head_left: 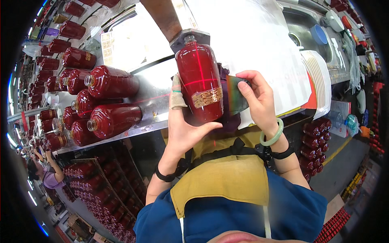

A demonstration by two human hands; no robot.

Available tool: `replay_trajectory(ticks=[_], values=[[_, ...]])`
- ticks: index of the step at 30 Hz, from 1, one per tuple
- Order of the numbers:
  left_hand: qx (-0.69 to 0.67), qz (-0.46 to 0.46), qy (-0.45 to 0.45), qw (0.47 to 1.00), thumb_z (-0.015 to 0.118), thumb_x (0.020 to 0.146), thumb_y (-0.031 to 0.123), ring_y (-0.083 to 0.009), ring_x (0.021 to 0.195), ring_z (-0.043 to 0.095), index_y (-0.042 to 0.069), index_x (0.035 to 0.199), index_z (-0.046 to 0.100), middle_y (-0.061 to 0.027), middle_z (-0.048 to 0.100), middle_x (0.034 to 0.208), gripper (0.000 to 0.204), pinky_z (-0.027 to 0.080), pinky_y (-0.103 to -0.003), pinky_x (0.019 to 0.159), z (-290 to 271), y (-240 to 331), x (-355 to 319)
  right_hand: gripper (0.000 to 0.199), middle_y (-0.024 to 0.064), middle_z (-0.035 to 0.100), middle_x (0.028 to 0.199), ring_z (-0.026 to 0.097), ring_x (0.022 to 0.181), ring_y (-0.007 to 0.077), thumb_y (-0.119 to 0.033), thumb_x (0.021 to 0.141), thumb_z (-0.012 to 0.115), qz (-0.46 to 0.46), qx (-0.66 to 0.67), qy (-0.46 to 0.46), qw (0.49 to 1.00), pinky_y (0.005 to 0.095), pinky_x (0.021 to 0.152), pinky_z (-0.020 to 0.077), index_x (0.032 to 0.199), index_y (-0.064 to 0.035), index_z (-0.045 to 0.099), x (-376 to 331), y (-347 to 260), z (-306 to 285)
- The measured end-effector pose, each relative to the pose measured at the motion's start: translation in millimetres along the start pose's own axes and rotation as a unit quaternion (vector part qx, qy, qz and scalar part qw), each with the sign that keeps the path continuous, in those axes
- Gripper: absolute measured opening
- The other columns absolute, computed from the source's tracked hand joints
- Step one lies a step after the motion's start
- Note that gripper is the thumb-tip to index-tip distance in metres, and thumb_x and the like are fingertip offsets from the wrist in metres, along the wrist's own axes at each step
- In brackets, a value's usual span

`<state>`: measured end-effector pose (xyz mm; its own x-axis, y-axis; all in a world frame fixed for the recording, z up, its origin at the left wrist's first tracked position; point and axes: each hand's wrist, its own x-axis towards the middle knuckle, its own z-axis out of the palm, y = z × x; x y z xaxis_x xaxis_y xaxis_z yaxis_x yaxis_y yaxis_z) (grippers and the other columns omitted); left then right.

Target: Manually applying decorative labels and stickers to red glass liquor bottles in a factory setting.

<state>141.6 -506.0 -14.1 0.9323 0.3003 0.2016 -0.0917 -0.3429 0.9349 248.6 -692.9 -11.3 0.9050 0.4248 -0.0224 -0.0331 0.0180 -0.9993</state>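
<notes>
Behind your hands, the steel desk (154, 99) carries red bottles (109, 83) lying crowding the left; your left hand (184, 129) cups the upright glossy red bottle (199, 81), likely heavy, slick and breakable, while your right hand (259, 101) pinches a dark card (237, 95) beside it.

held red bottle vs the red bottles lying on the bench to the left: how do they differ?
The held red bottle is gripped by the left hand and right hand; the bench bottles lie untouched on their sides. The held bottle's neck points away from the person, crossed by red laser lines; the bench bottles' open mouths face left. Shared: same dark red glossy body.
</notes>
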Motion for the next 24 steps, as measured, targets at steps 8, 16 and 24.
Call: replay_trajectory(ticks=[8, 16, 24], values=[[-0.294, -0.143, 0.067, 0.943, 0.053, 0.105, 0.003, -0.023, 0.139, 0.047, -0.003, 0.163, 0.016, -0.0176, 0.042, 0.156, 0.069, 0.038, -0.037, 0.116, 12, 1, 3, 0.016, 0.0025, 0.067, 0.101, 0.06, 0.089, 0.0071, -0.003, 0.1, 0.064, -0.01, -0.031, -0.017, 0.999, 0.0234, 0.081, 0.05, 0.115, 0.0022, 0.064, -4, -1, 13], [-0.303, -0.152, 0.07, 0.938, 0.05, 0.108, 0.007, -0.0219, 0.136, 0.05, -0.002, 0.163, 0.019, -0.0165, 0.044, 0.155, 0.064, 0.04, -0.036, 0.114, 11, -4, 0, 0.014, 0.0057, 0.068, 0.093, 0.062, 0.079, 0.0106, -0.003, 0.094, 0.07, -0.054, -0.099, -0.023, 0.993, 0.026, 0.074, 0.0509, 0.106, 0.0017, 0.067, -1, -15, 26], [-0.33, -0.092, -0.011, 0.939, 0.031, 0.109, 0.06, -0.0252, 0.149, 0.036, 0.0, 0.164, 0.012, -0.0163, 0.032, 0.164, 0.084, 0.026, -0.041, 0.123, 2, -6, -4, 0.014, 0.0129, 0.065, 0.09, 0.065, 0.072, 0.0284, -0.004, 0.086, 0.073, -0.16, -0.286, -0.05, 0.943, 0.0371, 0.064, 0.0517, 0.098, -0.0017, 0.066, 4, -47, 58]])
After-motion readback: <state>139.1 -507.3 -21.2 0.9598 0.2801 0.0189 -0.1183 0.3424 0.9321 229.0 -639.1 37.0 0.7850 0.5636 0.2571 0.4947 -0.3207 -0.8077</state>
